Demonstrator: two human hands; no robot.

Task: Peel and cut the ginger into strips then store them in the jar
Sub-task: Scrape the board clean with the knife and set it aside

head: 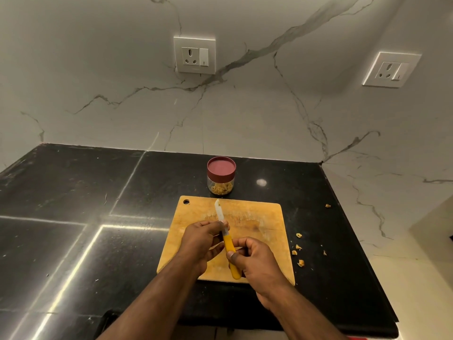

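The ginger strips (221, 188) lie in the bottom of the jar (221, 183), which stands on the dark surface (73, 192) just beyond the far edge of the cutting board (257, 217). The jar's reddish lid (221, 167) sits on top, so storing looks done, though I cannot tell whether the lid is fully tightened. No whole ginger shows on the board; only pale smears and faint marks remain across its middle.

Over the near half of the board, both hands are on the knife (226, 238). The right hand (255, 261) grips the yellow handle, thumb laid along it. The left hand (201, 241) pinches the blade near where it meets the handle, fingers curled round it; the blade points away toward the jar, with a small bit stuck near its tip. My reading is that the blade is being wiped clean of residue, a tidy-up step after the cutting.

Well to the right of the board, several peel scraps (297, 249) are scattered on the surface, one more lying farther back. These suggest peeling is finished too. What seems left is clearing those scraps and putting the knife down.

Behind the surface rises a marble-patterned wall with two sockets (195, 55), one above the jar and one far right.
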